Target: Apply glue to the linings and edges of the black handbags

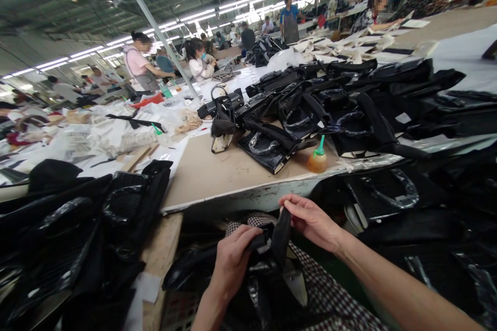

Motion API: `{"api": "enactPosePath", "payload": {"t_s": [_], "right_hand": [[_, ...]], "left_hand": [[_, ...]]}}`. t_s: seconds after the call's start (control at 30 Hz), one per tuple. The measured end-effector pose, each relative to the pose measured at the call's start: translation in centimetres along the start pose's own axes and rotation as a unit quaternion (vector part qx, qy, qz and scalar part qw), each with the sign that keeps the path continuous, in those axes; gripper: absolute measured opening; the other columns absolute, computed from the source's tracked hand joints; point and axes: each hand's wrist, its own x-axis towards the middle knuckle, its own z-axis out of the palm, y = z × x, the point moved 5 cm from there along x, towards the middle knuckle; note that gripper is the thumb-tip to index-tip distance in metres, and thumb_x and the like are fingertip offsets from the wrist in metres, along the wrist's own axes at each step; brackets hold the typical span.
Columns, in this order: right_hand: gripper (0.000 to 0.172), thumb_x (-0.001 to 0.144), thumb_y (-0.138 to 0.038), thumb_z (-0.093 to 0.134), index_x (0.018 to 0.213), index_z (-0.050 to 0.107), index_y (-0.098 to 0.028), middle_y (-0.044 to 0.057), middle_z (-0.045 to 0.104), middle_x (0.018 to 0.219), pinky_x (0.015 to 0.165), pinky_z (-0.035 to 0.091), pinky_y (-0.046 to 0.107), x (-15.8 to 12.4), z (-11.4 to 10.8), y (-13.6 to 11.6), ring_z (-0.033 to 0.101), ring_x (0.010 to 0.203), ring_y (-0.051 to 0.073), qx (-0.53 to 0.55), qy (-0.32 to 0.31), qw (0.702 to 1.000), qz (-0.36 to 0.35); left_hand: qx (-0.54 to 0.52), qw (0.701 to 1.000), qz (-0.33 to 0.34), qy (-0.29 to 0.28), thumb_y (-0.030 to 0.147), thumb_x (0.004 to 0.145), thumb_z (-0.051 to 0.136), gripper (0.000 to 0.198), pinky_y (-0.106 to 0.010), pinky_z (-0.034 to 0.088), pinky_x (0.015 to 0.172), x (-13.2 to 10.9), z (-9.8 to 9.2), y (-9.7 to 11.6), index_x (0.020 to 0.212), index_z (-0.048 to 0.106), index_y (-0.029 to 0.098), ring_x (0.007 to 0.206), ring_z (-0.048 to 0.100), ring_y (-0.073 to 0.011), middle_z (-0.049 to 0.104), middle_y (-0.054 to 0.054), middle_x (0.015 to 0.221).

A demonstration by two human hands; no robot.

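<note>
A black handbag (pixel 267 289) lies across my lap, over a checked apron (pixel 322 274). My left hand (pixel 235 256) is closed on the bag's upper edge, its fingers curled over the black material. Between thumb and fingers, my right hand (pixel 305 217) pinches the tip of a black flap (pixel 281 235) that stands up from the bag. Clear plastic wrap shows on part of the bag, and a pale patch shows at its right side. The lower part of the bag is dark and hard to make out.
Ahead, a worktable (pixel 202 165) carries a glue bottle (pixel 317 158) with a green nozzle and a heap of black bags (pixel 303 108). More black bags (pixel 62 238) are piled at left, beside a wooden board (pixel 163 253), and others (pixel 388 191) at right. Several people work farther back.
</note>
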Motion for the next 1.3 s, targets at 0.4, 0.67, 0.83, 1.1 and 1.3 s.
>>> {"api": "enactPosePath", "payload": {"t_s": [0.4, 0.67, 0.83, 1.1, 1.3], "right_hand": [[0.029, 0.058, -0.021, 0.092, 0.083, 0.078, -0.016, 0.002, 0.071, 0.071, 0.062, 0.045, 0.025, -0.3, 0.2, 0.2, 0.06, 0.062, 0.014, -0.093, -0.037, 0.995, 0.015], [0.025, 0.066, -0.036, 0.09, 0.07, 0.073, -0.018, -0.003, 0.058, 0.061, 0.056, 0.037, 0.024, 0.3, 0.7, 0.8, 0.047, 0.057, 0.012, -0.093, 0.02, 0.995, -0.023], [0.039, 0.079, -0.056, 0.078, 0.086, 0.076, -0.017, -0.001, 0.057, 0.067, 0.057, 0.036, 0.024, 0.5, 1.2, 0.5, 0.047, 0.059, 0.013, -0.098, -0.004, 0.995, -0.027], [0.036, 0.073, -0.039, 0.082, 0.101, 0.074, -0.017, 0.005, 0.065, 0.09, 0.076, 0.042, 0.029, -0.6, 1.7, -1.3, 0.058, 0.083, 0.02, -0.117, -0.102, 0.988, -0.013], [0.03, 0.073, -0.026, 0.082, 0.1, 0.071, -0.021, 0.001, 0.064, 0.088, 0.075, 0.042, 0.029, -0.5, 1.3, -1.0, 0.056, 0.079, 0.017, -0.153, -0.101, 0.983, -0.018]], "left_hand": [[-0.034, 0.999, -0.019, 0.028, 0.025, 0.098, 0.057, 0.015, -0.019, 0.05, 0.07, -0.2, 0.9, 0.0, 0.098, 0.071, 0.02, 0.077, 0.069, -0.0143, 0.072, -0.003, 0.086], [-0.029, 0.998, -0.027, 0.042, 0.027, 0.097, 0.056, 0.017, -0.022, 0.052, 0.072, -0.5, 1.1, 0.1, 0.099, 0.072, 0.02, 0.078, 0.07, -0.0167, 0.074, -0.005, 0.086], [-0.037, 0.996, -0.034, 0.073, 0.027, 0.097, 0.058, 0.017, -0.022, 0.053, 0.072, -1.0, 0.8, -0.5, 0.098, 0.073, 0.02, 0.078, 0.071, -0.0168, 0.075, -0.004, 0.086], [-0.028, 0.994, -0.071, 0.079, 0.033, 0.096, 0.059, 0.022, -0.023, 0.055, 0.069, -1.2, 0.0, -0.9, 0.093, 0.076, 0.019, 0.077, 0.072, -0.0181, 0.076, -0.005, 0.086], [-0.048, 0.995, -0.069, 0.058, 0.03, 0.096, 0.059, 0.019, -0.022, 0.054, 0.071, -1.1, 0.4, -0.9, 0.098, 0.076, 0.021, 0.079, 0.072, -0.0175, 0.076, -0.005, 0.087]]}}
